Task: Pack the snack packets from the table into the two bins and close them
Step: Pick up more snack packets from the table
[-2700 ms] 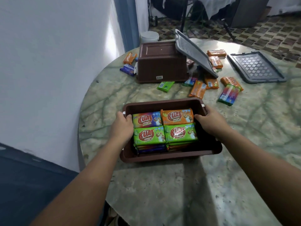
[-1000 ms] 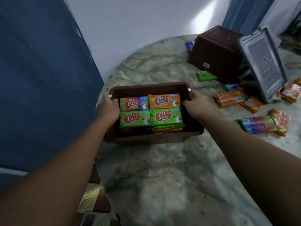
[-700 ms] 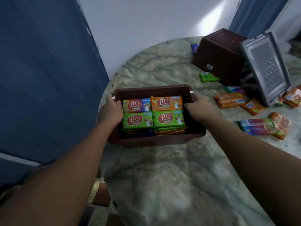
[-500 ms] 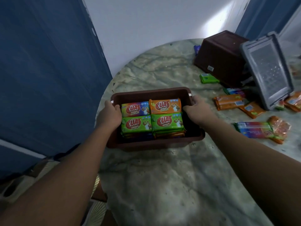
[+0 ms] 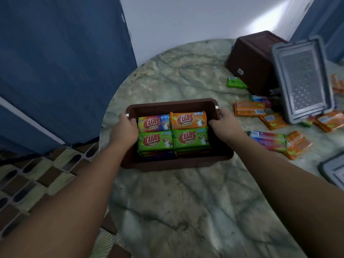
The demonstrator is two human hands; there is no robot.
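Right of bin (image 5: pixel 173 105): loose packets (image 5: pixel 249 108)

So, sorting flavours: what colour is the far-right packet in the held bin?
Orange, clearest in the head view.

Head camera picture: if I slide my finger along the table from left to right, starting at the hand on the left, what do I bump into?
left hand → open brown bin full of snack packets → right hand → rainbow packet → orange packet beside it → corner of a grey lid at the picture's edge.
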